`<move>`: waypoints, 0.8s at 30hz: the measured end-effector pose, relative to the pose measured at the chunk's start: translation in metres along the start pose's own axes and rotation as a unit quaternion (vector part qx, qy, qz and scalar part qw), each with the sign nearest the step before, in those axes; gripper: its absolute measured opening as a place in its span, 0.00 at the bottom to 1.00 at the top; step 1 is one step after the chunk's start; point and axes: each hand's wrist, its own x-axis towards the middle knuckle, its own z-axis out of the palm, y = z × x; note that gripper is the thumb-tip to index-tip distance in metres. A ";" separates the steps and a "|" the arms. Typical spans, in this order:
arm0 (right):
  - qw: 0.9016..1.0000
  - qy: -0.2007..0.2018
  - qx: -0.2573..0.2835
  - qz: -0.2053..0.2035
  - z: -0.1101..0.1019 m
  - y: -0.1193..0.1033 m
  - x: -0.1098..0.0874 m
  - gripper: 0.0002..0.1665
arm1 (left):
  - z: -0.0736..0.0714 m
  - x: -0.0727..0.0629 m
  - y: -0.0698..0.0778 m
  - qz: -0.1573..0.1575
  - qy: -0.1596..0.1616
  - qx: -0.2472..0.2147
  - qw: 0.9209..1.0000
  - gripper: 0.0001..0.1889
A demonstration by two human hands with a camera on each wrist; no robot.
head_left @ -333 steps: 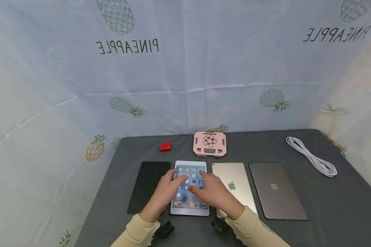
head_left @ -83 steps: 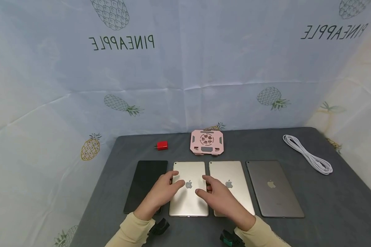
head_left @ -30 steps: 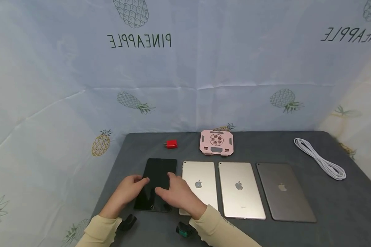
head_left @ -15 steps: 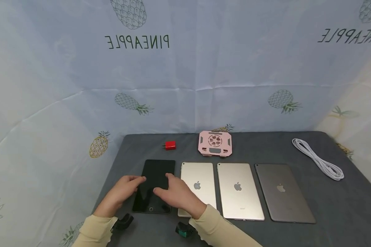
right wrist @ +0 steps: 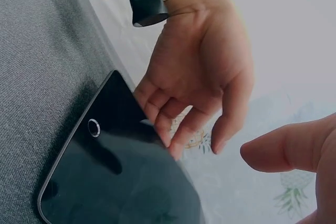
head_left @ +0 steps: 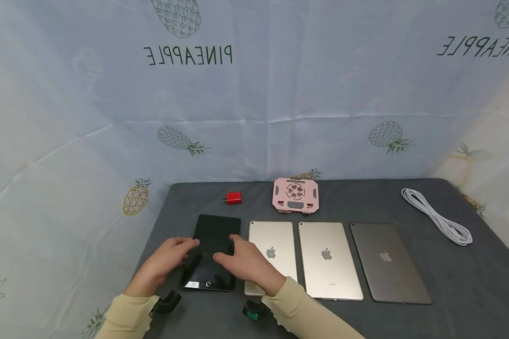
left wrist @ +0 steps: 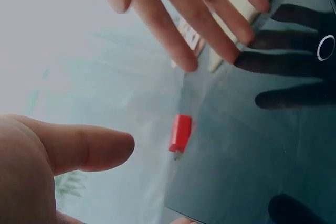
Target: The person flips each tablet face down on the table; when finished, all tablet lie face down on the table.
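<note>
In the head view a black tablet (head_left: 212,256) lies screen up at the left of the row, its round home button nearest the person. Its left edge appears slightly raised. My left hand (head_left: 165,261) is at that edge; in the right wrist view, the left hand's fingertips (right wrist: 173,148) touch the edge and its thumb stands away. Over the tablet's right side is my right hand (head_left: 248,263), its thumb spread. The left wrist view shows the right hand's fingers (left wrist: 199,17) extended, with dark reflections on the screen; contact there is unclear.
Right of the black tablet lie a gold tablet (head_left: 275,240), another gold tablet (head_left: 328,263) and a grey tablet (head_left: 388,270), all back up. Behind them are a red charger plug (head_left: 233,197), a pink stand (head_left: 295,195) and a coiled white cable (head_left: 437,219).
Between 11.1 and 2.8 seconds ago the second tablet went from lit screen up to gold back up. Both hands then moved left to the black tablet, whose left side has just risen slightly.
</note>
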 end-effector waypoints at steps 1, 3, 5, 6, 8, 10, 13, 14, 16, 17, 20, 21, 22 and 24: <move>1.000 0.000 0.002 0.001 0.000 0.000 0.000 0.48 | 0.000 -0.001 0.001 0.002 0.000 0.000 1.000 0.37; 1.000 0.000 0.004 0.002 0.000 0.001 0.000 0.48 | -0.001 -0.004 0.005 0.003 -0.003 -0.003 1.000 0.37; 1.000 0.000 0.006 0.003 -0.001 0.001 0.000 0.48 | -0.002 -0.007 0.009 0.000 -0.005 -0.005 1.000 0.38; 1.000 0.000 0.006 0.004 -0.001 0.001 0.000 0.49 | -0.002 -0.008 0.011 -0.002 -0.005 -0.005 1.000 0.38; 1.000 0.001 0.008 0.006 -0.001 0.001 0.000 0.49 | -0.002 -0.011 0.015 -0.004 -0.006 -0.001 1.000 0.40; 1.000 0.002 0.011 0.009 -0.001 0.000 0.000 0.51 | -0.002 -0.014 0.020 -0.005 -0.009 0.002 1.000 0.41; 1.000 0.005 0.019 0.013 -0.001 0.001 0.000 0.52 | -0.002 -0.017 0.026 -0.004 -0.017 0.003 1.000 0.42; 1.000 0.006 0.021 0.016 -0.001 0.001 0.000 0.52 | -0.002 -0.018 0.028 -0.004 -0.019 0.002 1.000 0.42; 0.999 0.008 0.023 0.020 -0.001 0.002 0.001 0.53 | -0.002 -0.020 0.032 0.000 -0.022 0.000 1.000 0.42; 0.999 0.009 0.023 0.024 -0.002 0.002 0.001 0.53 | -0.002 -0.021 0.034 0.003 -0.021 0.000 1.000 0.42; 0.999 0.011 0.028 0.030 -0.002 0.003 0.002 0.55 | -0.001 -0.024 0.040 0.012 -0.019 -0.001 1.000 0.42; 0.999 0.013 0.031 0.031 -0.003 0.003 0.003 0.55 | 0.000 -0.025 0.042 0.015 -0.018 -0.001 1.000 0.41; 0.999 0.014 0.035 0.032 -0.003 0.003 0.003 0.56 | 0.000 -0.026 0.043 0.018 -0.016 -0.002 1.000 0.41; 0.998 0.017 0.045 0.033 -0.004 0.003 0.003 0.57 | 0.002 -0.029 0.047 0.022 -0.012 -0.001 1.000 0.41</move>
